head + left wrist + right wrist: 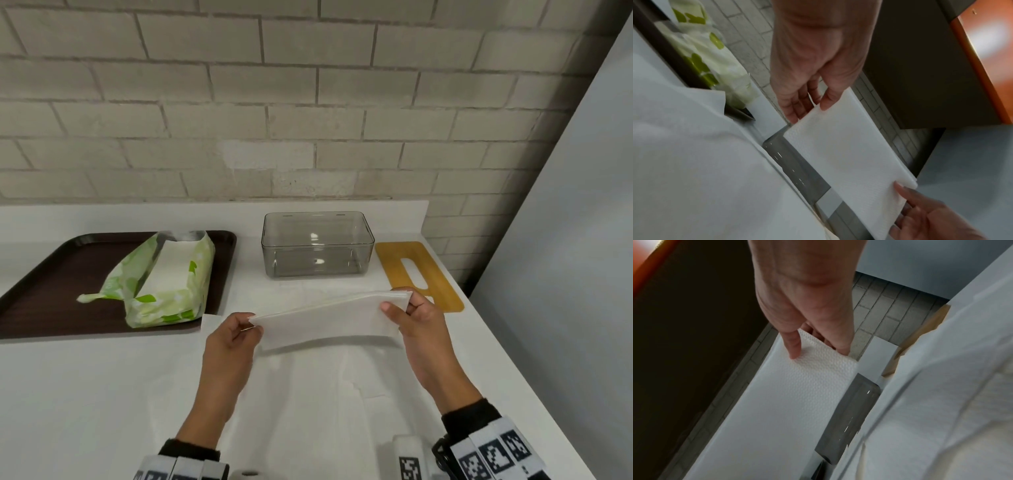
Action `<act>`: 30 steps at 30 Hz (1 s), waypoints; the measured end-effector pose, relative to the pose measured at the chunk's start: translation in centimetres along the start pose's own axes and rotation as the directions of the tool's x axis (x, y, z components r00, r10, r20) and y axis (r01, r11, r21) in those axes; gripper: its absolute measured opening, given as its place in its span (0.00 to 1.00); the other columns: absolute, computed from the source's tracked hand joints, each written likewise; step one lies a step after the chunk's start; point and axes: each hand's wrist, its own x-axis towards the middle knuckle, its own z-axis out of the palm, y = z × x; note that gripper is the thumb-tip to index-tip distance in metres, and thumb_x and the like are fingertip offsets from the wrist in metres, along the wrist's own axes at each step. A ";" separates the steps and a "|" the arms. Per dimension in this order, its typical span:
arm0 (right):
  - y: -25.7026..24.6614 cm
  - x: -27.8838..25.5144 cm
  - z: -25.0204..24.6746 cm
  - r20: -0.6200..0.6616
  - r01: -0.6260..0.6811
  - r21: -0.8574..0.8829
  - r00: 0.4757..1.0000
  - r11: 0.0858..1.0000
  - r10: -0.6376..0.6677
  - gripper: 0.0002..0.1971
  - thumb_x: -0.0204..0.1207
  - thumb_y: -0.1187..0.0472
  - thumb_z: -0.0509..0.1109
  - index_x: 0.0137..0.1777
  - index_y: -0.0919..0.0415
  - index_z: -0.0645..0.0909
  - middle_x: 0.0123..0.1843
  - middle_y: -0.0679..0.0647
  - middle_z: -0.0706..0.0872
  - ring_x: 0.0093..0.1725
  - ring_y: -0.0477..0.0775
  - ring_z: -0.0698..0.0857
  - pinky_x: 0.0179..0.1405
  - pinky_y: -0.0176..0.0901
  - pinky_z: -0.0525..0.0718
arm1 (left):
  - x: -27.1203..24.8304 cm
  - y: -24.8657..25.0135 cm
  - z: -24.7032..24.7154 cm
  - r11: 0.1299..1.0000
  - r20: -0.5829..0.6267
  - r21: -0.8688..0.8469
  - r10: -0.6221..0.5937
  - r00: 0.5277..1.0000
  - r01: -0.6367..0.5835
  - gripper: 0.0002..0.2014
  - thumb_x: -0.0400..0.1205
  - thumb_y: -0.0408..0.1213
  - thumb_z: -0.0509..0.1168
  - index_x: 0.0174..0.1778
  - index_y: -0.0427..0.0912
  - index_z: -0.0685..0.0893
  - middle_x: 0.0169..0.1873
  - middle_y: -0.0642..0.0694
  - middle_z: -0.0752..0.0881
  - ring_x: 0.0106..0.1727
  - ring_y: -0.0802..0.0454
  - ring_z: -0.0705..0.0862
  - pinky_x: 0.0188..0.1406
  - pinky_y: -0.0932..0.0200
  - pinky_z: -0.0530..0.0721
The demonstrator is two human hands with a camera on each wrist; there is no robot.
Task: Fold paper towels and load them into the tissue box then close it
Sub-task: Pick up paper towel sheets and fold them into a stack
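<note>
A folded stack of white paper towels [325, 318] [844, 151] [797, 386] hangs above the counter, held at both ends. My left hand [236, 332] [807, 104] pinches its left end; my right hand [411, 315] [813, 345] pinches its right end, which sits higher. Behind the stack stands the clear grey tissue box [317, 245] [797, 164] [851, 415], open and empty. Its yellow wooden lid [418, 274] with a slot lies flat to the box's right.
A dark brown tray [41, 291] at the left holds an opened green-and-white paper towel pack [168, 281] [711, 53]. Unfolded white towels [308, 394] lie on the white counter under my hands. A brick wall stands behind; the counter's edge runs along the right.
</note>
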 end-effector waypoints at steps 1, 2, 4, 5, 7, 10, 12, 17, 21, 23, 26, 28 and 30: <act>0.2 -0.1 0.0 -0.002 0.000 0.001 1.000 1.000 0.000 0.09 0.75 0.70 0.69 0.54 0.64 0.82 0.50 0.57 0.90 0.51 0.56 0.88 0.53 0.44 0.85 | 0.0 0.0 0.1 1.000 0.004 -0.007 -0.004 1.000 0.004 0.12 0.81 0.22 0.61 0.43 0.44 0.84 0.36 0.51 0.88 0.42 0.51 0.83 0.45 0.62 0.78; 0.4 -0.1 0.1 -0.001 -0.006 0.002 1.000 1.000 0.006 0.08 0.75 0.70 0.69 0.53 0.63 0.82 0.50 0.57 0.90 0.51 0.55 0.88 0.54 0.44 0.85 | 0.0 -0.1 0.1 1.000 0.010 -0.006 -0.015 1.000 0.015 0.14 0.82 0.21 0.59 0.44 0.44 0.83 0.40 0.49 0.87 0.44 0.51 0.83 0.45 0.61 0.78; 1.0 -0.4 0.1 0.015 -0.041 -0.016 0.999 0.999 0.041 0.09 0.75 0.71 0.69 0.53 0.61 0.82 0.51 0.57 0.89 0.50 0.55 0.88 0.51 0.42 0.84 | 0.1 -0.5 0.4 0.999 0.020 0.010 -0.043 0.999 0.043 0.19 0.79 0.16 0.52 0.46 0.45 0.80 0.44 0.50 0.86 0.45 0.53 0.81 0.43 0.61 0.76; 1.3 -0.4 0.1 0.014 -0.064 -0.049 0.998 0.997 0.065 0.09 0.76 0.70 0.69 0.53 0.60 0.82 0.51 0.56 0.88 0.50 0.54 0.86 0.47 0.39 0.83 | 0.0 -0.6 0.7 0.999 0.027 0.024 -0.045 0.999 0.045 0.23 0.77 0.13 0.50 0.46 0.46 0.79 0.47 0.51 0.86 0.48 0.54 0.81 0.46 0.60 0.76; 2.0 -0.5 -0.1 0.001 -0.099 -0.154 0.995 0.983 0.101 0.09 0.77 0.68 0.69 0.55 0.59 0.80 0.53 0.57 0.84 0.49 0.51 0.82 0.39 0.33 0.78 | -0.1 -0.7 1.3 0.998 0.046 0.051 -0.031 0.998 0.029 0.28 0.73 0.09 0.47 0.48 0.49 0.77 0.50 0.51 0.86 0.53 0.56 0.81 0.54 0.60 0.75; 3.0 -0.2 -0.4 -0.033 -0.155 -0.189 0.988 0.970 0.151 0.12 0.75 0.68 0.70 0.57 0.58 0.78 0.54 0.59 0.83 0.52 0.55 0.81 0.38 0.35 0.78 | 0.0 -0.4 2.3 0.995 0.074 0.102 -0.018 0.997 0.011 0.30 0.72 0.10 0.49 0.50 0.52 0.75 0.51 0.54 0.85 0.55 0.62 0.81 0.48 0.64 0.76; 3.5 0.0 -0.3 -0.028 -0.198 -0.186 0.980 0.962 0.196 0.16 0.73 0.70 0.71 0.59 0.57 0.78 0.55 0.56 0.84 0.56 0.57 0.82 0.47 0.42 0.83 | 0.0 -0.1 2.9 0.991 0.107 0.132 -0.025 0.994 0.011 0.26 0.74 0.12 0.55 0.50 0.53 0.76 0.50 0.56 0.85 0.54 0.60 0.81 0.42 0.65 0.77; 0.8 0.7 -0.5 0.047 -0.124 -0.339 0.988 0.932 0.148 0.15 0.74 0.71 0.71 0.57 0.56 0.81 0.52 0.49 0.88 0.52 0.49 0.86 0.52 0.42 0.85 | 0.5 0.7 1.6 0.980 0.091 0.201 -0.011 0.996 -0.007 0.10 0.77 0.26 0.70 0.42 0.48 0.81 0.41 0.48 0.85 0.43 0.48 0.82 0.36 0.60 0.78; -5.0 1.2 0.1 0.276 0.119 -0.412 0.961 0.903 -0.001 0.08 0.70 0.72 0.75 0.43 0.57 0.84 0.41 0.47 0.91 0.43 0.48 0.90 0.46 0.41 0.87 | 0.5 2.7 -0.4 0.824 0.350 0.550 -0.076 0.933 -0.139 0.14 0.71 0.30 0.77 0.39 0.54 0.82 0.35 0.51 0.86 0.39 0.51 0.84 0.33 0.70 0.75; -7.6 1.1 1.5 0.383 0.212 -0.371 0.922 0.904 -0.059 0.10 0.68 0.72 0.76 0.39 0.56 0.83 0.35 0.43 0.90 0.36 0.42 0.87 0.37 0.33 0.84 | -0.2 4.1 0.5 0.793 0.454 0.550 -0.022 0.891 -0.261 0.14 0.70 0.34 0.78 0.40 0.58 0.83 0.32 0.55 0.86 0.37 0.59 0.84 0.36 0.74 0.76; -9.6 0.6 3.4 0.387 0.299 -0.242 0.902 0.923 -0.191 0.13 0.65 0.72 0.78 0.39 0.52 0.83 0.33 0.44 0.88 0.35 0.44 0.85 0.34 0.35 0.83 | -1.3 5.6 2.9 0.946 0.406 0.204 0.151 0.902 -0.250 0.13 0.74 0.32 0.74 0.47 0.55 0.86 0.42 0.60 0.91 0.44 0.61 0.89 0.42 0.68 0.85; -9.0 0.0 3.9 0.280 0.290 -0.086 0.925 0.953 -0.257 0.16 0.63 0.71 0.79 0.44 0.51 0.82 0.37 0.48 0.88 0.38 0.49 0.86 0.36 0.40 0.84 | -1.8 5.6 4.3 0.980 0.292 0.007 0.189 0.937 -0.200 0.12 0.76 0.32 0.72 0.51 0.52 0.86 0.45 0.58 0.92 0.46 0.59 0.90 0.43 0.66 0.86; -7.0 -0.8 4.3 0.197 0.188 0.074 0.960 0.979 -0.199 0.17 0.67 0.72 0.76 0.51 0.54 0.80 0.43 0.51 0.91 0.43 0.51 0.89 0.42 0.42 0.85 | -1.9 5.0 4.9 0.980 0.186 -0.082 0.192 0.964 -0.180 0.11 0.78 0.34 0.70 0.55 0.51 0.86 0.48 0.53 0.91 0.49 0.55 0.90 0.48 0.60 0.87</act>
